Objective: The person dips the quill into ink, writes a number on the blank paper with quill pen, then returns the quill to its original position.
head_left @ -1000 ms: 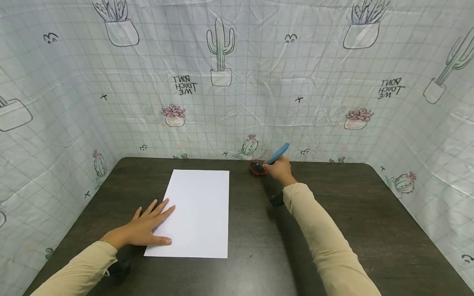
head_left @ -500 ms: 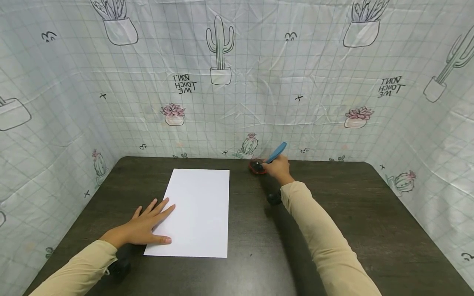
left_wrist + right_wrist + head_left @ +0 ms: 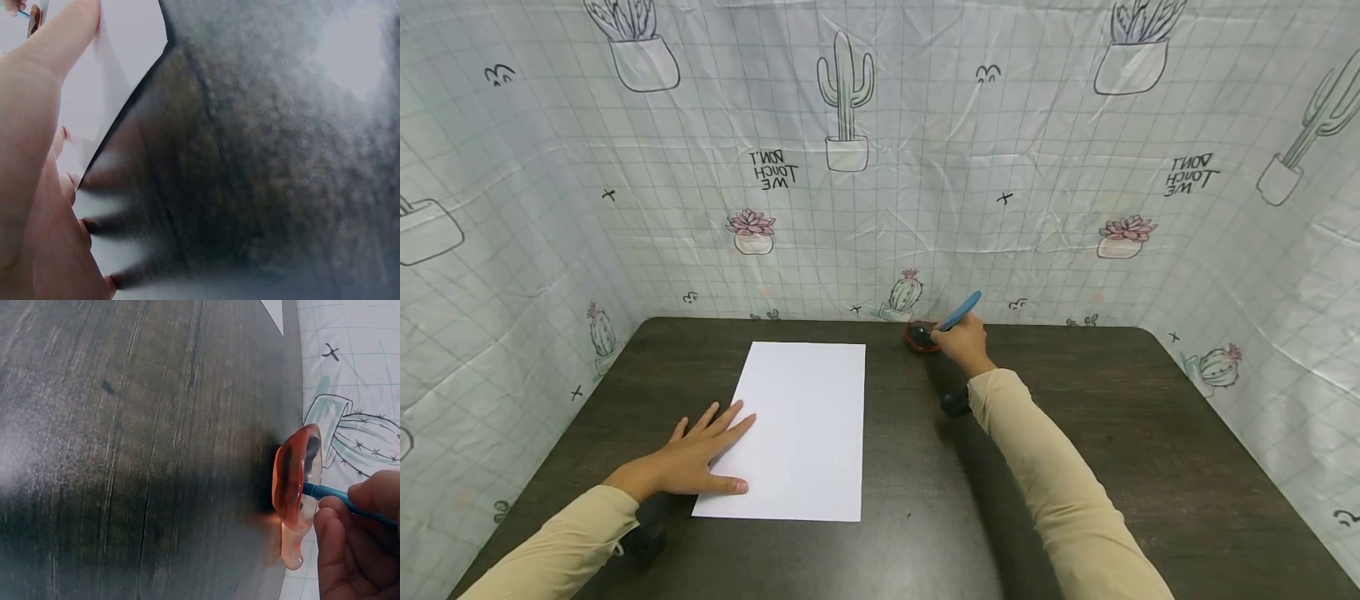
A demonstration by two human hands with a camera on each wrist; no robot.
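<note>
My left hand point(image 3: 694, 463) lies spread over the left edge of a blank white sheet of paper point(image 3: 808, 433). Its thumb and some fingertips are on the sheet in the left wrist view. At the far edge of the table my right hand point(image 3: 964, 342) pinches a slim blue brush point(image 3: 961, 310), tilted with its broad handle end up. The brush's lower end goes into a small translucent orange-red dish point(image 3: 292, 478) with dark contents, so its tip is hidden. A rounded tab sticks out from the dish's side in the right wrist view.
A dark wood-grain table point(image 3: 910, 467) spans the view. Behind it and along both sides hangs a white cloth point(image 3: 925, 192) printed with a grid and cacti, close to the dish. A black wrist device point(image 3: 955, 404) sits under the right sleeve.
The right hand has shifted very slightly left, the brush still in the dish. The left hand and the paper stay in place.
</note>
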